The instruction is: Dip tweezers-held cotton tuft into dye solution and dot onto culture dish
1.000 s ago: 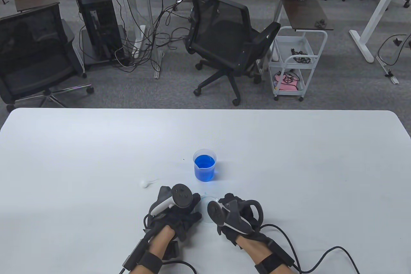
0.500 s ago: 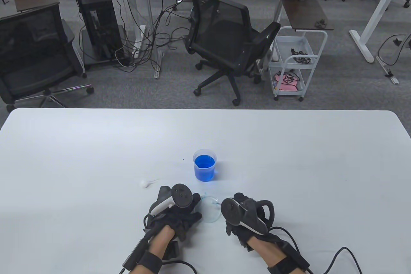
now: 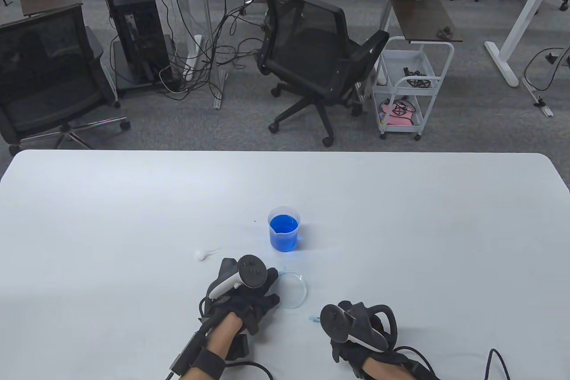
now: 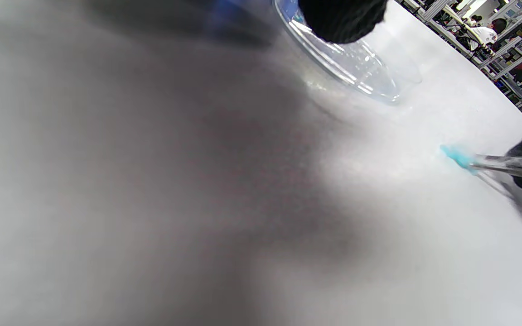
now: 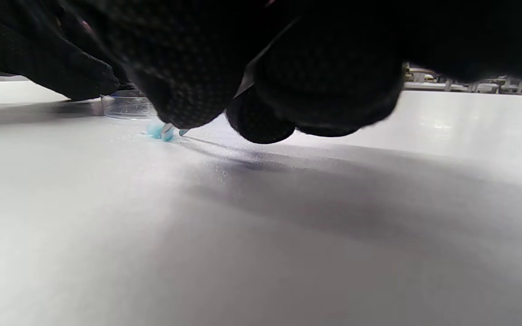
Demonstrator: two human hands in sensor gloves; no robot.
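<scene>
A clear culture dish (image 3: 293, 290) lies on the white table (image 3: 401, 228) in front of a beaker of blue dye (image 3: 283, 229). My left hand (image 3: 244, 295) rests on the table and touches the dish's left rim; a fingertip (image 4: 340, 20) sits on the rim of the dish (image 4: 356, 68). My right hand (image 3: 356, 331) grips metal tweezers (image 4: 505, 165) that hold a blue-stained cotton tuft (image 3: 310, 319). The tuft (image 5: 157, 131) lies low at the table surface, right of and nearer than the dish (image 5: 127, 107). The tuft (image 4: 456, 156) is apart from the dish.
A white cotton ball (image 3: 199, 255) lies on the table left of the beaker. Glove cables (image 3: 445, 353) trail off the near edge. Office chairs, a cart and desks stand on the floor beyond the table's far edge.
My right hand has pulled back from over the dish toward the near right, carrying the tweezers and blue tuft down to the table. The dish is now uncovered. The left hand has not moved.
</scene>
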